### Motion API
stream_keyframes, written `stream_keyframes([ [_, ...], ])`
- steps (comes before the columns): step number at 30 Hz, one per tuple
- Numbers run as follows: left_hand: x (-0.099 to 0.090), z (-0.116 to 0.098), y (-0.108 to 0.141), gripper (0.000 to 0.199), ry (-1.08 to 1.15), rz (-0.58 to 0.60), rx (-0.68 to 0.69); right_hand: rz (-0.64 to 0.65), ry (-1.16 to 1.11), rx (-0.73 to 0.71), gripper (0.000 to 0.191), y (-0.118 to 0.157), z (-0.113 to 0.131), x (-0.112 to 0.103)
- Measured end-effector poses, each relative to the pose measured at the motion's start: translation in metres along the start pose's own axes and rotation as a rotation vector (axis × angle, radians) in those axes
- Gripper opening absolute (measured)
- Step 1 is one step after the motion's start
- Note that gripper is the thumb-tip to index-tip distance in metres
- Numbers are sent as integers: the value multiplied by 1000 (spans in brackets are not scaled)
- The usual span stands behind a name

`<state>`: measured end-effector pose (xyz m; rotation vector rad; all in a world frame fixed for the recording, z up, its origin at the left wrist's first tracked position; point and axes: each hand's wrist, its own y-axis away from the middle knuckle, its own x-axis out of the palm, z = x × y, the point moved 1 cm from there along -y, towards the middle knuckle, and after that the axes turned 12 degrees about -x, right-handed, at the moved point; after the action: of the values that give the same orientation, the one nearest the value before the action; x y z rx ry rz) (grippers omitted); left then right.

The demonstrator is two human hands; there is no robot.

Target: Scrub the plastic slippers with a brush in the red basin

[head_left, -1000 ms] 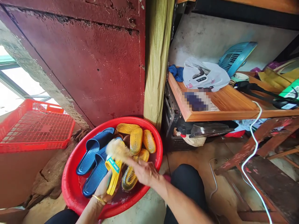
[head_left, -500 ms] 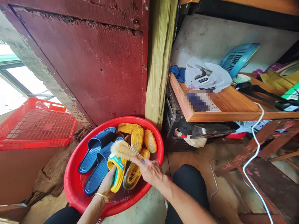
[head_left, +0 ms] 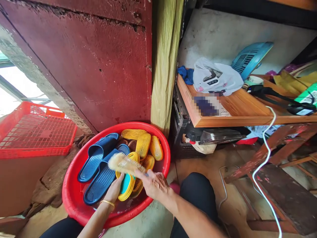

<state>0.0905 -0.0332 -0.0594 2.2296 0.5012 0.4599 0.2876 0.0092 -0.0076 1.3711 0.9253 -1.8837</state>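
A red plastic basin (head_left: 68,196) holds dark water and several slippers. My left hand (head_left: 116,190) grips a yellow slipper (head_left: 128,190) with a teal insole patch, tilted over the basin's near side. In my right hand (head_left: 155,185) is a scrubbing brush (head_left: 126,163), its pale bristles lying across the slipper's upper part and hiding the strap. To the left rest two blue slippers (head_left: 101,183), side by side. Several yellow slippers (head_left: 143,145) lie sole-up behind and right of my hands. Brown footwear (head_left: 132,145) shows partly between them.
A red crate (head_left: 37,129) stands at the left beside brown sacking (head_left: 49,180). Behind the basin is a dark red door (head_left: 111,66). On the right, a wooden desk (head_left: 237,115) carries a plastic bag and a blue fan; a white cable (head_left: 268,148) hangs near a wooden chair (head_left: 279,188).
The brush has moved left and down along the yellow slipper, now covering its strap. The slipper has turned slightly in my left hand. The whole view has shifted a little.
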Motion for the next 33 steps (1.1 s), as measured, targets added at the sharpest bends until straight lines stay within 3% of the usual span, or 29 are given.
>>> stream_keyframes([
  [3, -6, 3, -5, 39, -43, 22, 23, -106, -106, 117, 63, -1, -18, 1],
  [5, -13, 5, -12, 49, -191, -44, 222, -179, -200, 146, 62, -1, -27, 6],
  [7, -21, 6, -21, 55, -462, -150, 469, -212, -259, 142, 61, 1, -34, 11],
  [9, -26, 8, -30, 52, -779, -240, 621, -213, -276, 135, 61, 3, -38, 16],
  [13, -27, 13, -40, 42, -1270, -327, 524, -205, -286, 147, 60, 3, -43, 21],
  [16, -22, 14, -36, 45, -1478, -399, 435, -215, -320, 161, 61, -1, -46, 24],
  [19, -16, 13, -27, 52, -1609, -508, 434, -211, -347, 168, 62, -5, -46, 28],
  [23, -14, 11, -17, 53, -1615, -538, 588, -198, -347, 181, 60, -7, -44, 29],
  [28, -19, 10, -19, 46, -1297, -404, 920, -219, -342, 203, 60, -6, -45, 27],
  [33, -27, 5, -16, 44, -1078, -407, 1155, -290, -363, 234, 58, -3, -52, 25],
])
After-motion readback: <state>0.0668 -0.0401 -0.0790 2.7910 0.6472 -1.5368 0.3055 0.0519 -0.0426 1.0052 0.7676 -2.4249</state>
